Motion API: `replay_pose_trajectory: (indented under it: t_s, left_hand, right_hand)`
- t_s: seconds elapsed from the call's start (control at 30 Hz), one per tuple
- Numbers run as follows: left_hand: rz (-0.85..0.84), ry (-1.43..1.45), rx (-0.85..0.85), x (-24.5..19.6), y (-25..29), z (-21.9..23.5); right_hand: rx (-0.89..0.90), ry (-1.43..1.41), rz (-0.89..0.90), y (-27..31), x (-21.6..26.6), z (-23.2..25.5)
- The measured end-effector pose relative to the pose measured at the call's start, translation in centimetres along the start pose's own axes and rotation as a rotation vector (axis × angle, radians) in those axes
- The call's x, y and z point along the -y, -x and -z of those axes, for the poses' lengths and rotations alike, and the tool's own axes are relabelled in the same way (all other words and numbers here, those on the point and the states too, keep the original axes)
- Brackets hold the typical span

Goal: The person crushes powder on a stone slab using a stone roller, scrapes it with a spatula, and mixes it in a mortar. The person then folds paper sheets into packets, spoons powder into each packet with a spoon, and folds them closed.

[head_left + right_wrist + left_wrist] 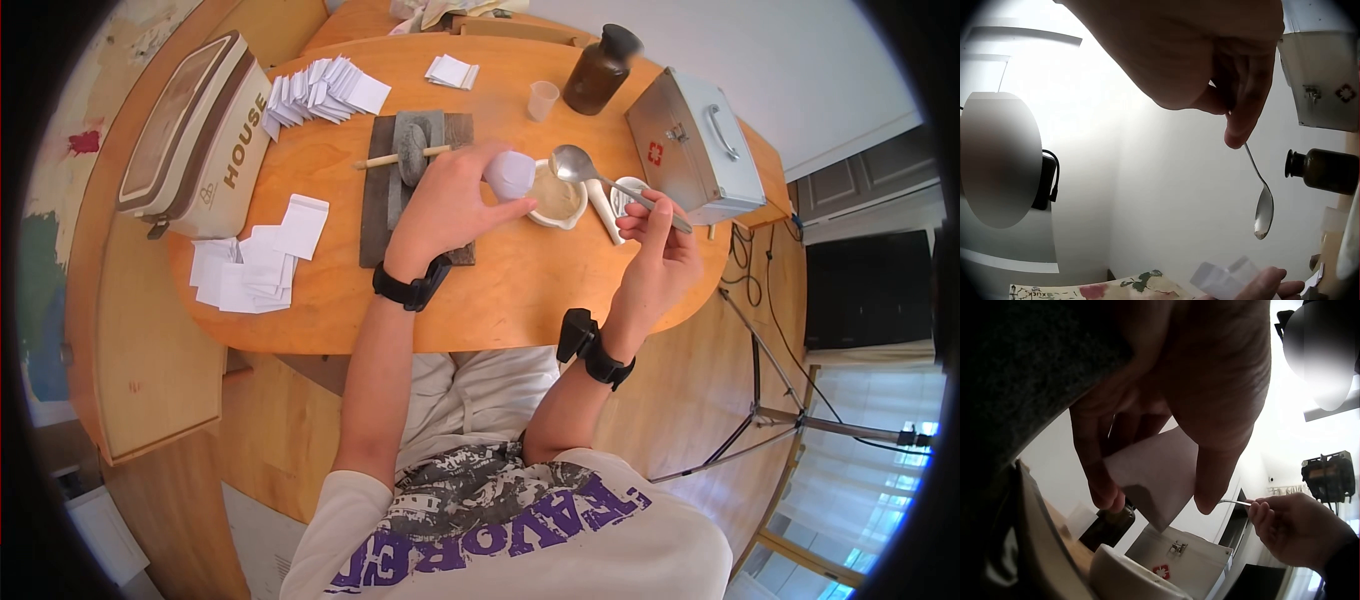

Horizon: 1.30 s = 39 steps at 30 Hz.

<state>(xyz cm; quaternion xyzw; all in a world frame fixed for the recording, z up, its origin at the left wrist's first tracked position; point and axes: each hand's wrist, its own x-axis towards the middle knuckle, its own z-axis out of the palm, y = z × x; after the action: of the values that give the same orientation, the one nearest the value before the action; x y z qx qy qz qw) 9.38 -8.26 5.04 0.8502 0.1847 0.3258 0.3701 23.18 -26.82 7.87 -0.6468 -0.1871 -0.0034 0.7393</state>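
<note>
My left hand (440,205) pinches a small white paper packet (510,176) between thumb and fingers. In the left wrist view the packet (1163,475) is spread wide, with a shadow inside it. The right hand (660,262) grips a metal spoon (574,164) by its handle, its bowl up beside the packet. A little residue shows at the tip of the spoon (1264,215) in the right wrist view. Just below and between the hands stands a white mortar (548,221) holding beige powder (556,193). A white pestle (604,213) lies at the mortar's right.
Left of the hands, a stone (411,155) and a wooden stick (375,162) rest on dark slabs (376,215). White packets (325,90) and loose papers (262,265) lie farther left, near a HOUSE box (215,150). A brown bottle (600,75), plastic cup (542,101) and first-aid case (690,150) stand behind.
</note>
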Motion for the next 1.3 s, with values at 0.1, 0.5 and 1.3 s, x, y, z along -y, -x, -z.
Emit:
replay_pose_trajectory:
  t_s: [0.1,0.5,1.3]
  left_hand:
    - [0.006,0.017,0.016,-0.1,0.0,0.1]
    - [0.026,0.061,0.005,0.1,0.2,0.0]
    - [-0.018,0.023,-0.006,0.2,0.1,0.1]
  right_hand:
    - [0.028,-0.04,0.067,0.9,0.9,-0.7]
    - [0.2,0.021,0.388,1.9,0.8,-1.5]
    - [0.08,0.171,-0.023,-0.9,-3.6,0.9]
